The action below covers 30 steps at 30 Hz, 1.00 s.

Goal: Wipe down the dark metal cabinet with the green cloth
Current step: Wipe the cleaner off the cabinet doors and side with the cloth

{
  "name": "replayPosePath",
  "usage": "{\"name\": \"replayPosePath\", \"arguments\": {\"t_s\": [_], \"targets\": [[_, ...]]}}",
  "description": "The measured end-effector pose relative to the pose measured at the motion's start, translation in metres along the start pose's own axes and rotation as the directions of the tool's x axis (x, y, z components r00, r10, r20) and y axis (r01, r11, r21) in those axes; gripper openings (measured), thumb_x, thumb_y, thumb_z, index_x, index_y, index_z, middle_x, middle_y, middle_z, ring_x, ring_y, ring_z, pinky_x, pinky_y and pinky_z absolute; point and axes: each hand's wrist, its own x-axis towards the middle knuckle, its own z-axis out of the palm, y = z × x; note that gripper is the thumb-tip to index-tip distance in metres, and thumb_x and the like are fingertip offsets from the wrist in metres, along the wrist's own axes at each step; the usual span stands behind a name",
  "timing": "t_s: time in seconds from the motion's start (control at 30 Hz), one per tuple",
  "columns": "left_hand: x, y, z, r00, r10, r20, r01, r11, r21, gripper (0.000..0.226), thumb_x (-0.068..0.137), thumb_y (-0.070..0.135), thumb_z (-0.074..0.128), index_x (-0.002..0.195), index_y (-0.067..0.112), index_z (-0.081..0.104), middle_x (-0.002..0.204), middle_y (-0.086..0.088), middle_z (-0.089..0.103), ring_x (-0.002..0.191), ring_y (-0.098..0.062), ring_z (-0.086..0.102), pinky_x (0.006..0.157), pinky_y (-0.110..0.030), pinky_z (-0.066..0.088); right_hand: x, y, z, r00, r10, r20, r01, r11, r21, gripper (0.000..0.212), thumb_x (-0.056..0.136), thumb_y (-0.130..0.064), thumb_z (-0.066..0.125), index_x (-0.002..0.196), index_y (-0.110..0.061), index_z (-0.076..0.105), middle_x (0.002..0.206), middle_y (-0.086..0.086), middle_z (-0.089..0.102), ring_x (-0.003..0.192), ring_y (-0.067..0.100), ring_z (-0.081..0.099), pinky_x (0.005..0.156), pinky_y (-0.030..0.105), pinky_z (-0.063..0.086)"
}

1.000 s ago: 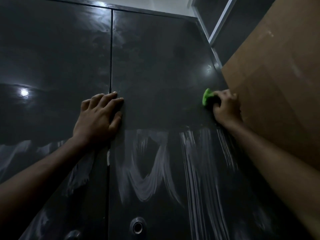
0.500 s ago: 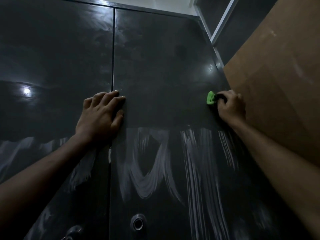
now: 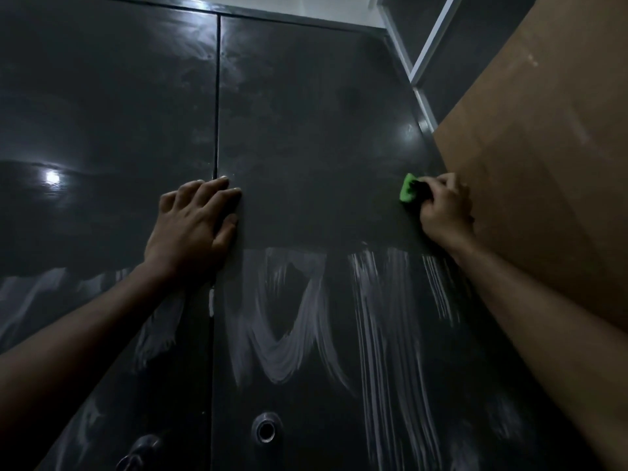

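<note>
Two hands [image 3: 193, 226] press cabinet [image 3: 306, 130], right gripping cloth [image 3: 407, 192].

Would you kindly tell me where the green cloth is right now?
In the head view, the green cloth is in the right hand, against the right cabinet door beside the brown board.

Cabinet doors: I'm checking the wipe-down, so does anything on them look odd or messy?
Yes. White streaks smear the lower half of the cabinet, in swoops and vertical lines, while the upper part looks plain dark. The right hand holds the green cloth above them; the left hand rests flat on the door seam.
</note>
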Motion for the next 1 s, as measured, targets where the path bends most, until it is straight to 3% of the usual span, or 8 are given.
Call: {"name": "replayPosePath", "arguments": {"t_s": [0.2, 0.27, 0.43, 0.53, 0.63, 0.7, 0.87, 1.0], "targets": [[0.0, -0.003, 0.001, 1.0, 0.01, -0.001, -0.01, 1.0, -0.024, 0.06, 0.098, 0.053, 0.033, 0.151, 0.029, 0.048, 0.163, -0.001, 0.04, 0.148, -0.03, 0.031, 0.115, -0.05, 0.026, -0.067, -0.009, -0.005, 0.915, -0.382, 0.133, 0.366, 0.921, 0.133, 0.052, 0.079, -0.03, 0.051, 0.125, -0.013, 0.068, 0.108, 0.007, 0.055, 0.097, 0.024, 0.047, 0.08, 0.035, 0.04], [0.0, -0.003, 0.002, 1.0, 0.01, -0.01, -0.01, 1.0, -0.022, 0.06, 0.098, 0.053, 0.033, 0.151, 0.029, 0.048, 0.162, -0.001, 0.04, 0.148, -0.031, 0.031, 0.115, -0.05, 0.026, -0.075, 0.021, -0.017, 0.937, -0.339, 0.082, 0.333, 0.94, 0.076, 0.047, 0.08, -0.027, 0.05, 0.119, -0.013, 0.07, 0.106, 0.007, 0.056, 0.095, 0.026, 0.05, 0.079, 0.036, 0.044], [0.0, -0.003, 0.004, 1.0, 0.01, -0.021, -0.011, 1.0, -0.008, 0.058, 0.099, 0.052, 0.034, 0.15, 0.03, 0.048, 0.162, 0.0, 0.04, 0.147, -0.03, 0.032, 0.114, -0.05, 0.026, -0.01, 0.013, -0.004, 0.999, 0.036, -0.011, -0.036, 0.999, -0.007, 0.043, 0.086, -0.009, 0.052, 0.125, -0.017, 0.067, 0.122, 0.014, 0.053, 0.114, 0.039, 0.048, 0.099, 0.043, 0.043], [0.0, -0.005, 0.005, 0.999, 0.018, -0.028, -0.018, 1.0, -0.007, 0.057, 0.099, 0.052, 0.035, 0.15, 0.03, 0.048, 0.162, 0.0, 0.04, 0.147, -0.03, 0.032, 0.114, -0.049, 0.026, -0.022, -0.031, 0.011, 0.982, -0.177, 0.073, 0.168, 0.979, 0.113, 0.046, 0.081, -0.011, 0.056, 0.124, -0.02, 0.069, 0.115, 0.009, 0.056, 0.106, 0.032, 0.05, 0.092, 0.039, 0.044], [0.001, -0.008, 0.007, 0.999, 0.029, -0.025, -0.03, 0.999, -0.017, 0.057, 0.1, 0.054, 0.034, 0.151, 0.031, 0.046, 0.163, 0.0, 0.039, 0.148, -0.03, 0.031, 0.115, -0.05, 0.025, -0.067, -0.018, 0.002, 0.905, -0.403, 0.135, 0.372, 0.905, 0.207, 0.04, 0.075, -0.026, 0.054, 0.11, -0.022, 0.073, 0.103, 0.0, 0.058, 0.094, 0.024, 0.052, 0.08, 0.036, 0.041], [0.0, -0.009, 0.007, 0.999, 0.031, -0.027, -0.032, 0.999, -0.017, 0.057, 0.1, 0.054, 0.034, 0.151, 0.032, 0.046, 0.163, 0.0, 0.038, 0.148, -0.03, 0.03, 0.114, -0.051, 0.026, -0.076, 0.015, -0.013, 0.921, -0.382, 0.081, 0.365, 0.916, 0.166, 0.039, 0.077, -0.026, 0.052, 0.108, -0.019, 0.073, 0.101, 0.0, 0.058, 0.092, 0.025, 0.054, 0.077, 0.033, 0.042], [0.001, -0.006, 0.006, 0.999, 0.022, -0.029, -0.022, 1.0, -0.012, 0.056, 0.099, 0.053, 0.035, 0.15, 0.031, 0.046, 0.162, 0.0, 0.039, 0.147, -0.03, 0.031, 0.114, -0.05, 0.026, -0.053, 0.035, -0.017, 1.0, 0.007, 0.019, -0.007, 1.0, 0.01, 0.046, 0.084, -0.014, 0.05, 0.127, -0.015, 0.065, 0.117, 0.013, 0.053, 0.11, 0.037, 0.048, 0.092, 0.036, 0.038], [0.0, -0.007, 0.004, 0.999, 0.038, -0.031, -0.038, 0.999, -0.014, 0.057, 0.1, 0.052, 0.035, 0.151, 0.03, 0.047, 0.163, -0.001, 0.039, 0.147, -0.032, 0.032, 0.114, -0.05, 0.026, -0.113, 0.031, -0.028, 0.929, -0.336, 0.154, 0.324, 0.941, 0.101, 0.052, 0.079, -0.017, 0.056, 0.131, -0.017, 0.064, 0.112, 0.005, 0.051, 0.098, 0.02, 0.045, 0.077, 0.027, 0.036]]}}
